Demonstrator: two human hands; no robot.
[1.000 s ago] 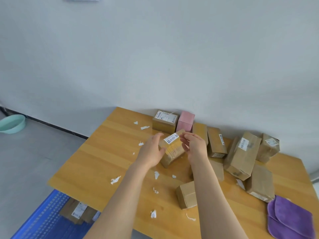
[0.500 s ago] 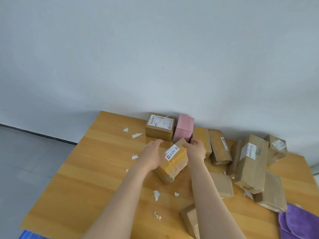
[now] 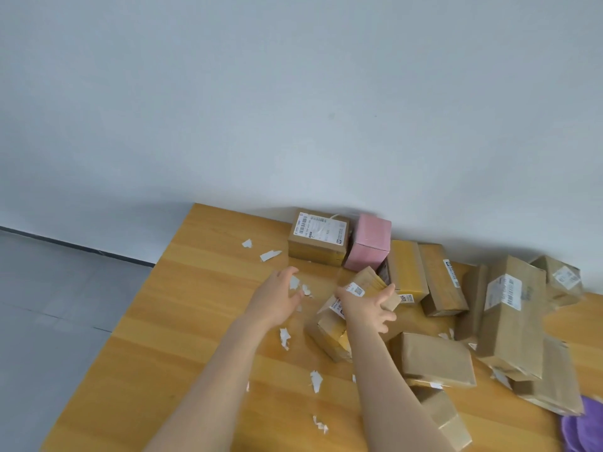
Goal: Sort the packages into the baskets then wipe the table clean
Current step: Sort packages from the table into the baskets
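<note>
A: What is shown, from largest to smallest?

B: A wooden table (image 3: 195,337) is set against the wall, its left half bare apart from paper scraps (image 3: 284,337). A cluster of brown packages (image 3: 512,321) is crowded on the right, with a pink box (image 3: 370,243) and a labelled carton (image 3: 318,238) at the back edge. A purple cloth (image 3: 584,429) is cut off at the lower right corner.

A: How are the hands engaged?

B: The right hand (image 3: 367,309) is closed around a small labelled package (image 3: 362,285), which is tilted and resting against the box below it. The left hand (image 3: 277,300) is spread wide over the table, holding nothing.

A: What could go wrong?

B: The package is gripped by one hand only (and from its end), so a slip is judged possible on lifting. The leaning packages on the right could be toppled by a careless sweep.

A: Where is room left?

B: Open space is offered on the left side, up to the table's left edge. No basket is visible here, so the carry path cannot be judged.
</note>
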